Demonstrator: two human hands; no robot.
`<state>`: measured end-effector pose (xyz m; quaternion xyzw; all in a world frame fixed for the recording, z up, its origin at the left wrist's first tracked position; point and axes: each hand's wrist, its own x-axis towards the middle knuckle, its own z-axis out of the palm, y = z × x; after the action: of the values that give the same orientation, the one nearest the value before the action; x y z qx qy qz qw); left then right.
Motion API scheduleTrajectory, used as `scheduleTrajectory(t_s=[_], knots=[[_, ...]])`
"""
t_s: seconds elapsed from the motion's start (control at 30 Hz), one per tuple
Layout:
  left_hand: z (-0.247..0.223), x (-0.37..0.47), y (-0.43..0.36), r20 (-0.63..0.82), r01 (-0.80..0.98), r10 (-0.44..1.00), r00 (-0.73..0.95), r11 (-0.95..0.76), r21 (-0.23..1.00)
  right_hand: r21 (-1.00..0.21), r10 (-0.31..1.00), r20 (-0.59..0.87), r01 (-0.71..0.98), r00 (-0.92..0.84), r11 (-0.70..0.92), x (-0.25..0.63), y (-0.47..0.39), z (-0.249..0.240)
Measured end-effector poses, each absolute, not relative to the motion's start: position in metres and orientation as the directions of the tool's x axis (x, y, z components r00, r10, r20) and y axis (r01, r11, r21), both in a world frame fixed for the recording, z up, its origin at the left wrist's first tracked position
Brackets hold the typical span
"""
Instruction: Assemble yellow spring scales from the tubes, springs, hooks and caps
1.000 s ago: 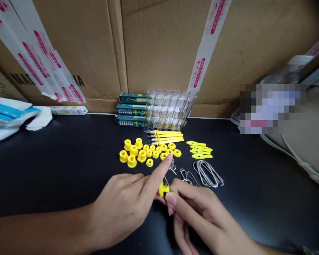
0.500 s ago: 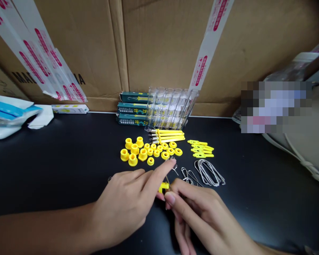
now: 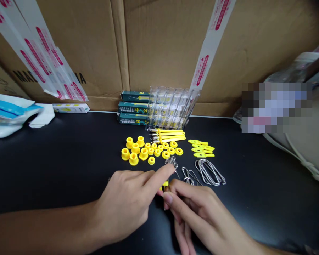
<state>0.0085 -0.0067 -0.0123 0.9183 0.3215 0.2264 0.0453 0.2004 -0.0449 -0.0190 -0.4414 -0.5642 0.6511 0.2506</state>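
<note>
My left hand (image 3: 127,202) is closed around a small yellow plastic part (image 3: 165,183), most of it hidden behind the fingers. Its index finger stretches over the part toward a little heap of thin metal wire pieces (image 3: 171,161). My right hand (image 3: 202,209) pinches thumb and index finger together right beside the yellow part, on what looks like a thin metal wire; the fingertips cover most of it. Just beyond the hands lie yellow flanged caps (image 3: 133,159), small yellow rings (image 3: 166,154) and bent metal hooks (image 3: 210,172).
Flat yellow tabs (image 3: 203,155) lie to the right, yellow rods with springs (image 3: 172,137) behind the rings. Clear tubes (image 3: 170,106) lean on green boxes (image 3: 133,118) before a large cardboard box (image 3: 159,46). A beige bag (image 3: 305,141) stands right, a blue-white package (image 3: 10,113) left.
Both hands stay together in nearly the same place. The left index finger has lowered slightly, and less of the yellow part shows. The view has shifted a little.
</note>
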Motion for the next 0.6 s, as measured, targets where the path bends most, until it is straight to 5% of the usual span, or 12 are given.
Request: scheduleTrajectory(t_s=[0.2, 0.6], knots=[[-0.0097, 0.0093, -0.001, 0.367, 0.625, 0.679, 0.635, -0.732, 0.273, -0.953, 0.83, -0.214, 0.297, -0.516, -0.061, 0.1963, -0.0479, -0.0118], [-0.0094, 0.0109, -0.0061, 0.387, 0.558, 0.657, 0.648, -0.754, 0.346, -0.965, 0.854, -0.23, 0.226, -0.466, -0.136, 0.2002, -0.0513, -0.0111]])
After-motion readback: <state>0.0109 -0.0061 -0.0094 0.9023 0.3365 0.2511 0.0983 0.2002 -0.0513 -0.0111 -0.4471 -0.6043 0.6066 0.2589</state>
